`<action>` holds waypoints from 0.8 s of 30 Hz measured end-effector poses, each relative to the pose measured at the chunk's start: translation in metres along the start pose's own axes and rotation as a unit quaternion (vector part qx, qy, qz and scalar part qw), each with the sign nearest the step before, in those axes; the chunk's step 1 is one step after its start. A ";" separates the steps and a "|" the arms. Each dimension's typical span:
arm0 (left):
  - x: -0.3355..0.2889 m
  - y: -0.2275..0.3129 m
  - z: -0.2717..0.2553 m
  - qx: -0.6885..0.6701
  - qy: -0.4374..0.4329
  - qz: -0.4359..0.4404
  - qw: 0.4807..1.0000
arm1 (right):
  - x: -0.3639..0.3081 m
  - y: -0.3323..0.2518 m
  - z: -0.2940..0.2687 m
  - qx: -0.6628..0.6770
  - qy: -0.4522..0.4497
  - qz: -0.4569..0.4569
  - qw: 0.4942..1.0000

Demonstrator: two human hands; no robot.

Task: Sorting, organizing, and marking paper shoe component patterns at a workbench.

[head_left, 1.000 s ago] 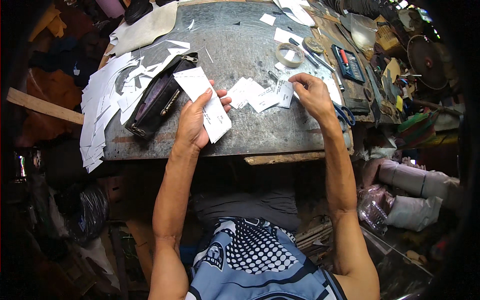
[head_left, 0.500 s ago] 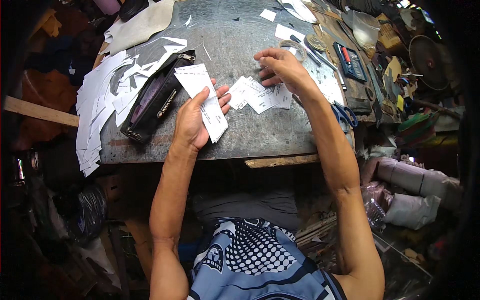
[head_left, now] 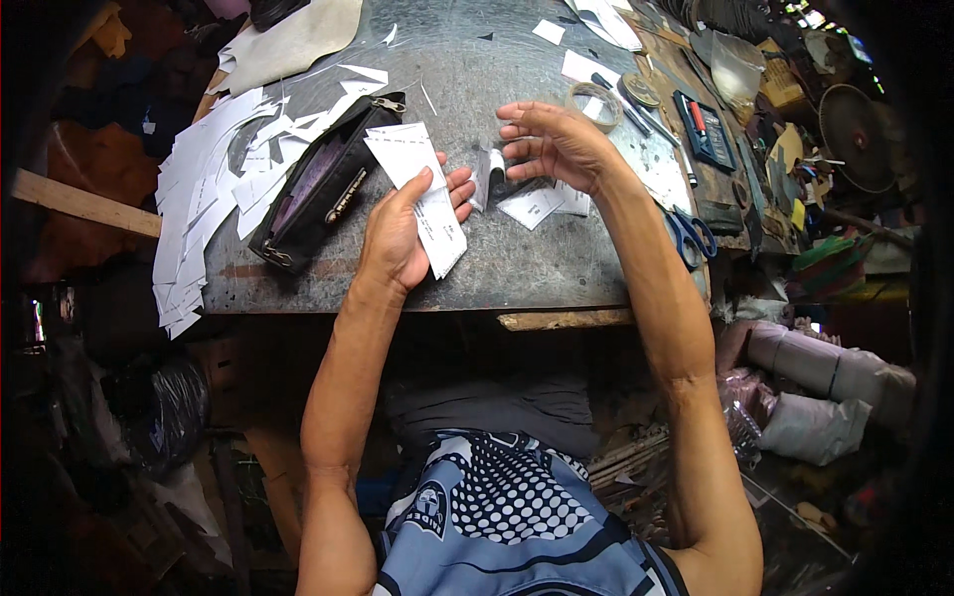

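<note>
My left hand is closed round a slim stack of white printed paper pieces, thumb on top and fingers underneath. To its right, over the table, my right hand is open, fingers stretched toward the left and holding nothing. Just below its fingertips one paper piece stands tilted on edge, partly blurred, beside a dark strip or shadow. More printed paper pieces lie flat near my right wrist, partly covered by it. Left of my left hand rests a black zipped pouch, its top gaping.
Overlapping white paper cutouts cover the table's left side. A tape roll, blue-handled scissors, pens and a dark tray with a red marker lie right. A pale sheet is at the far left of the metal tabletop.
A paper piece that lay flat on the pile now stands tilted below my right fingers. My right hand's fingers have spread slightly. The whole view has shifted a little; my left hand keeps its stack.
</note>
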State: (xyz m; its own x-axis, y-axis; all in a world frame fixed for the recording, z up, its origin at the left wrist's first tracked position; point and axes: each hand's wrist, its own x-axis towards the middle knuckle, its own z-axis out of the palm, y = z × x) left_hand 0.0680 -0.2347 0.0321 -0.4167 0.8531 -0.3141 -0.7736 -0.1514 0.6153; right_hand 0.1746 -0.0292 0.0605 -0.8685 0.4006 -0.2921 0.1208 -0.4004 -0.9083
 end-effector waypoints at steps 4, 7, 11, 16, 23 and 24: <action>0.001 0.000 -0.002 -0.003 -0.002 0.000 1.000 | -0.009 0.003 0.010 -0.056 -0.001 0.013 0.998; 0.002 0.000 -0.003 -0.007 -0.009 0.005 1.000 | -0.014 0.006 0.013 -0.095 0.014 0.016 0.995; 0.003 -0.002 -0.006 -0.014 -0.004 0.006 1.000 | -0.022 0.021 0.015 -0.005 -0.003 -0.069 0.998; 0.004 -0.003 -0.006 -0.018 -0.009 0.002 1.000 | -0.040 0.036 0.026 -0.132 0.009 -0.185 0.974; 0.004 -0.002 -0.009 -0.016 -0.004 0.010 1.000 | -0.049 0.043 0.037 -0.520 0.020 -0.295 0.801; 0.004 -0.002 -0.007 -0.015 -0.006 0.007 1.000 | -0.047 0.043 0.036 -0.570 0.040 -0.323 0.754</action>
State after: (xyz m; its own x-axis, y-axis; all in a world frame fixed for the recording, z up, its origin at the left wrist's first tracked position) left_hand 0.0642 -0.2344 0.0242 -0.4214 0.8571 -0.2963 -0.7815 -0.1775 0.5981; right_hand 0.2038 -0.0948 0.0458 -0.8967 0.2762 0.3458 0.0606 0.8506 -0.5223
